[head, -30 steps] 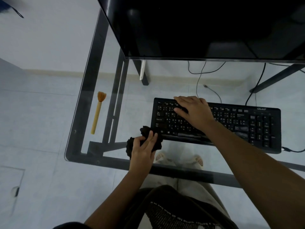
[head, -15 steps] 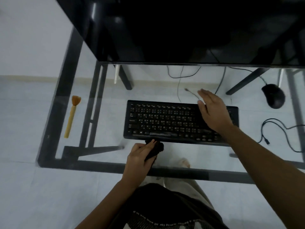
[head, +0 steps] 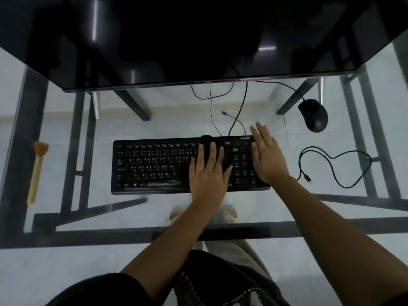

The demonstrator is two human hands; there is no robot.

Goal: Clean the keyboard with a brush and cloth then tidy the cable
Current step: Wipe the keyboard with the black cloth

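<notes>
A black keyboard (head: 154,164) lies in the middle of the glass desk. My left hand (head: 207,175) rests flat on its right half, fingers spread, pressing a black cloth (head: 206,138) against the keys; the cloth's edge shows at the keyboard's top rim. Beside it, my right hand (head: 268,155) lies flat and open on the number pad end. A tan brush (head: 36,171) sits untouched at the far left of the desk. A loose black cable (head: 331,164) with a plug end curls to the right of the keyboard.
A black mouse (head: 313,114) sits at the back right. A large dark monitor (head: 176,40) overhangs the back of the desk, with thin cables (head: 237,120) hanging below it. The desk's dark frame bar (head: 110,236) runs along the front edge.
My left hand has carried the cloth from below the keyboard's front edge up onto the keys. My right hand stays on the right end. The view has shifted right.
</notes>
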